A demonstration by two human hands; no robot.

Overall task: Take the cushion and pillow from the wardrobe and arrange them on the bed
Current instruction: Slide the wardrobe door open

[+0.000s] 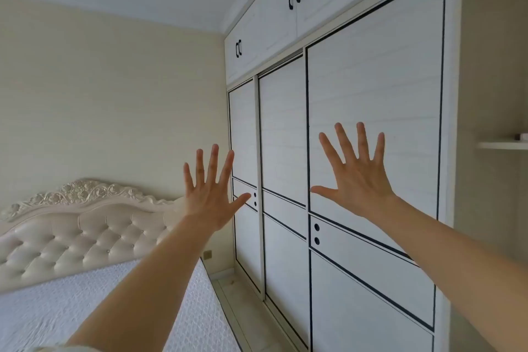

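A white wardrobe (374, 111) with three black-trimmed sliding doors fills the right half of the view, all doors closed. My left hand (210, 194) is raised with fingers spread, in front of the leftmost door. My right hand (357, 177) is also spread wide, held up before the nearest door. Neither hand holds anything. The bed (51, 311) with a white quilted cover lies at the lower left. No cushion or pillow is visible.
A cream tufted headboard (77, 237) with carved trim stands against the back wall. Upper cabinets (274, 17) with black handles sit above the sliding doors. A narrow strip of floor (240, 300) runs between bed and wardrobe. A small wall shelf (503, 145) is at the right.
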